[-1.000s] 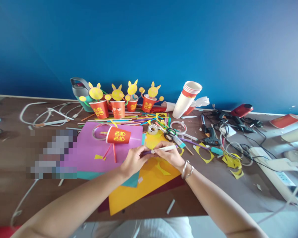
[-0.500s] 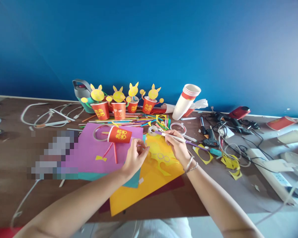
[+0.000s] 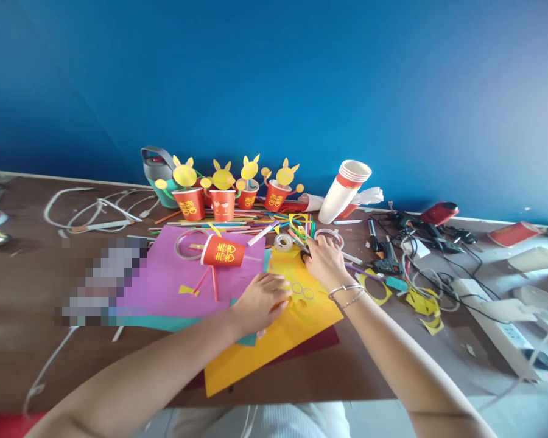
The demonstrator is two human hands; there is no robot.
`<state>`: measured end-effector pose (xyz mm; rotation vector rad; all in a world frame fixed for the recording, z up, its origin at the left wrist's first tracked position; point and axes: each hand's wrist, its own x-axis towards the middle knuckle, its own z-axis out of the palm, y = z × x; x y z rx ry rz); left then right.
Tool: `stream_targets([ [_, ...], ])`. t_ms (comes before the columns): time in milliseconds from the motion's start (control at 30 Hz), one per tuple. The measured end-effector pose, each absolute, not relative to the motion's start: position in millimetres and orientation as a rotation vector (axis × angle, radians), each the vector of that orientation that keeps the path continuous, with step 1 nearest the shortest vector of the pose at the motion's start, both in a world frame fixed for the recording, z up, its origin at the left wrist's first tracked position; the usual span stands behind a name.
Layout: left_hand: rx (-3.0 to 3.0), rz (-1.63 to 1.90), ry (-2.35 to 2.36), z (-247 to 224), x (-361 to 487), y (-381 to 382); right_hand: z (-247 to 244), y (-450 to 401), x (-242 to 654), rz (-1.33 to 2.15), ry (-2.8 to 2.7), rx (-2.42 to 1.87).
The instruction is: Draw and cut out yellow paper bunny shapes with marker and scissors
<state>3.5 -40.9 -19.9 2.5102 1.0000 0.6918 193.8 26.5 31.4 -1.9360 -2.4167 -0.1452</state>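
Note:
My left hand (image 3: 263, 301) is curled over the yellow paper (image 3: 242, 362), its fingers closed on the paper near the drawn circles. My right hand (image 3: 325, 261) reaches to the sheet's far edge, its fingers closed around the dark-handled scissors (image 3: 304, 253), which it mostly hides. Just beyond my left hand a white marker (image 3: 262, 233) rests at the purple paper (image 3: 159, 280). A red paper cup (image 3: 223, 250) lies on its side there, with pink straw pieces (image 3: 215, 283) at its base. A roll of clear tape (image 3: 283, 243) sits between my hands.
Several red cups with yellow rabbit heads (image 3: 184, 175) stand along the wall, before a stack of white cups (image 3: 344, 191). Colored straws (image 3: 237, 223) lie in front. At right are a glue gun (image 3: 386, 258), yellow scraps (image 3: 424, 304), cables and a power strip (image 3: 497, 328).
The white marker has left my right hand and lies near the purple paper. My right hand has moved onto the scissors. My left hand has shifted right and closed on the yellow paper.

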Motion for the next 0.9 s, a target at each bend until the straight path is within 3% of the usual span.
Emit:
stream_targets([
  [200,2.534,0.727,0.953,-21,4,-41,29,18,191,-0.227,-2.402,-1.972],
  [433,2.516,0.722,1.044,-20,4,-42,45,23,208,-0.066,-2.38,-2.041],
  [533,2.492,0.755,1.069,-19,4,-42,47,23,217,0.145,-2.218,-1.964],
  [700,2.466,0.708,1.103,-19,5,-40,25,17,209,0.693,-2.112,-1.445],
  [900,2.5,0.671,1.095,-19,5,-39,12,7,191,0.539,-2.263,-1.479],
])
